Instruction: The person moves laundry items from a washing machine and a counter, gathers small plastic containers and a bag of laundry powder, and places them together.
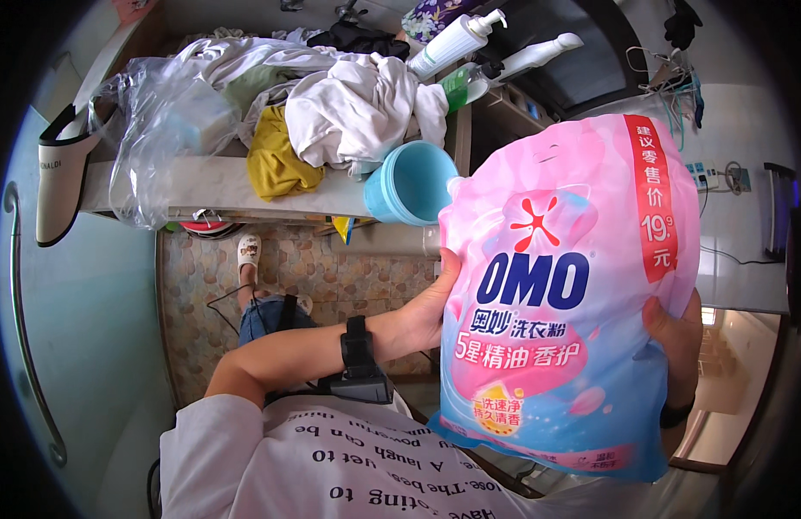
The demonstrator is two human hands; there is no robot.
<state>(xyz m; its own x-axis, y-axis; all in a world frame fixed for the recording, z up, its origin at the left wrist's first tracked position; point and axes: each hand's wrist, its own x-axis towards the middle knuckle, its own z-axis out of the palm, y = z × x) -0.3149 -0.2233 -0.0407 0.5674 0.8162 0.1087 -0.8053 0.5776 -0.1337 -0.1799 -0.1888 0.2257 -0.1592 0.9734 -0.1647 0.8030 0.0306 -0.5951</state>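
A large pink and blue bag of laundry powder (547, 389) is held up in front of me, its printed front facing me. My left hand (428, 303) grips its left edge with the thumb in front; the other fingers are behind the bag. On the opposite edge, my right hand (677, 333) is closed around the side, partly hidden by the plastic. A light blue bucket (387, 195) tilts at the counter's edge, just beyond the bag's upper left.
Crumpled white clothes (344, 112) and a yellow cloth (277, 160) are heaped on the counter beside a transparent plastic bag (145, 130). White pump bottles (452, 45) and a green bottle (459, 89) stand behind. Cables (669, 73) hang at the right.
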